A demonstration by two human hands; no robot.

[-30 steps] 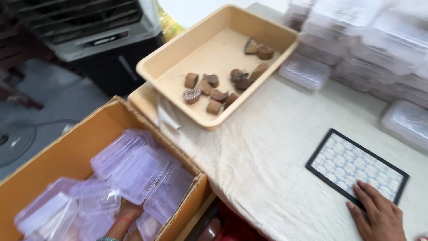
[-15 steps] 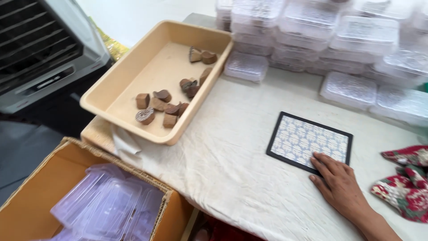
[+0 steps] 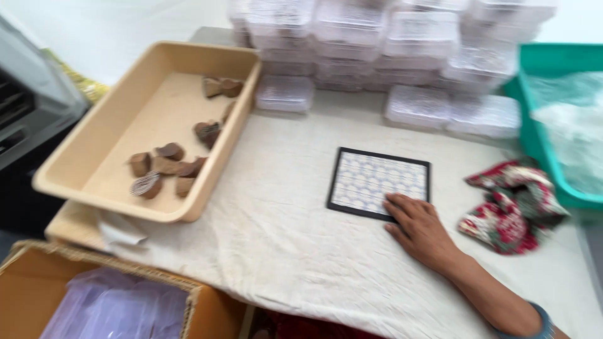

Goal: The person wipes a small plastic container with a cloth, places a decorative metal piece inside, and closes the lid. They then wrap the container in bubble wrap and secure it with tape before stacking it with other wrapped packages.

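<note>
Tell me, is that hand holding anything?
Nothing is held. The right hand lies flat, fingertips on the lower right corner of the black-framed patterned tile.

Right hand (image 3: 419, 227) flat on the cloth-covered bench (image 3: 282, 251), fingers spread, fingertips (image 3: 394, 202) touching the near right corner of a black-framed rectangular tile with a pale blue pattern (image 3: 379, 182). Just right of the hand, apart from it, a crumpled red floral cloth (image 3: 512, 204); further right, a green plastic basket (image 3: 553, 157). Beyond the hand, stacked clear lidded plastic boxes (image 3: 389, 44). Well left, a beige plastic tray (image 3: 107, 119) holding brown wooden blocks (image 3: 166, 166). Left and nearer, an open cardboard carton (image 3: 25, 295) with clear plastic lids (image 3: 119, 311). Left hand out of view.
</note>
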